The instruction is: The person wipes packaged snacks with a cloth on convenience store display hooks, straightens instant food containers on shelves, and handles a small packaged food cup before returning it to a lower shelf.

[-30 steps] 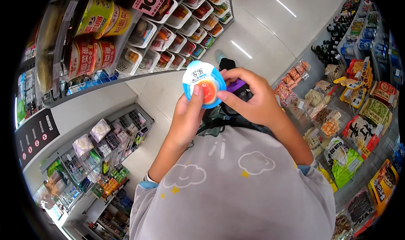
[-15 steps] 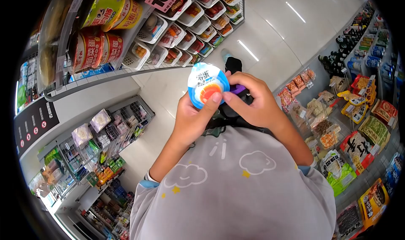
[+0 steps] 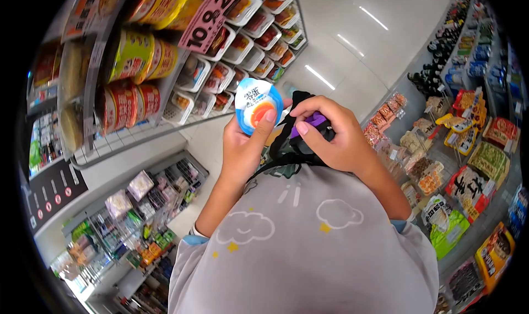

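Observation:
My left hand grips a small egg-shaped snack pack. The pack is blue and white, printed with dark lettering and a picture of a cut egg, and my thumb lies across the picture. Just right of it is my right hand, its fingers bent and its thumb and forefinger apart. No held thing shows in it. A purple item shows between and behind those fingers; whether they touch it I cannot tell. Dark clothing shows below both hands, under the grey top with cloud prints.
Shelves with noodle tubs and a pink price sign rise at the upper left, beside white baskets of packaged food. Bagged snacks and rows of bottles line the right. A tiled floor runs between.
My right hand has come off the pack's edge, and a gap now separates them. My left hand and the pack have shifted slightly left. The view has turned a little.

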Action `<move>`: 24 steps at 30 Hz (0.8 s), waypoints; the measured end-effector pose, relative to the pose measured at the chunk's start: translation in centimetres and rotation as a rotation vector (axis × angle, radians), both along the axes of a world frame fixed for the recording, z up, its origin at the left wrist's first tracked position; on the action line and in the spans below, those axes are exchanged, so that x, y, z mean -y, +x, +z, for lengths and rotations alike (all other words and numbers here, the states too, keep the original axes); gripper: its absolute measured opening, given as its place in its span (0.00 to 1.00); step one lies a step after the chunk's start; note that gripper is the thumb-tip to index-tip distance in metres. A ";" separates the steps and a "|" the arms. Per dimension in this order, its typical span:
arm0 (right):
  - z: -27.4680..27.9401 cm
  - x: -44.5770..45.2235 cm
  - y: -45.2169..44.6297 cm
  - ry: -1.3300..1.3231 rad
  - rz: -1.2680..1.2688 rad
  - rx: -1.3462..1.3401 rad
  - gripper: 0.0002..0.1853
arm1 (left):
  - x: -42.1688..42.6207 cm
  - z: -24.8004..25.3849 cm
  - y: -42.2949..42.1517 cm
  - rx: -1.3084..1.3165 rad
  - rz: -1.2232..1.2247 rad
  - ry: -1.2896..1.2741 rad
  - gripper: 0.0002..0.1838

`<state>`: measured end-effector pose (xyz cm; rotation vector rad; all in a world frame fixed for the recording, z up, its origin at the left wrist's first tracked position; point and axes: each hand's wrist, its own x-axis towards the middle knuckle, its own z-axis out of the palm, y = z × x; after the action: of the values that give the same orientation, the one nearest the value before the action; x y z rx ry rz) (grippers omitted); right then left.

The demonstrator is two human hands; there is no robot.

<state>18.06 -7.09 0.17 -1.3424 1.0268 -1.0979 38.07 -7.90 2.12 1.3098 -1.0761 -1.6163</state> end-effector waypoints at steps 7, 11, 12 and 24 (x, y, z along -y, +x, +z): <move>1.0 -2.3 -3.1 -0.067 -0.152 -0.108 0.14 | 0.0 0.3 -4.2 0.019 -0.104 -0.005 0.17; 0.8 -3.4 -2.7 0.007 -0.217 -0.125 0.17 | -1.4 -1.0 -4.5 0.097 -0.150 -0.031 0.19; 0.8 -3.6 -2.6 0.023 -0.221 -0.149 0.18 | -1.8 -1.3 -4.5 0.140 -0.184 -0.059 0.20; -0.4 -4.5 -0.3 0.155 0.090 -0.338 0.20 | -6.0 -1.6 -1.8 0.511 -0.250 -0.082 0.32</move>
<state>17.72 -2.57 -0.22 -1.4621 1.2565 -0.7222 36.30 -1.86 0.48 1.6308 -1.6506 -1.4203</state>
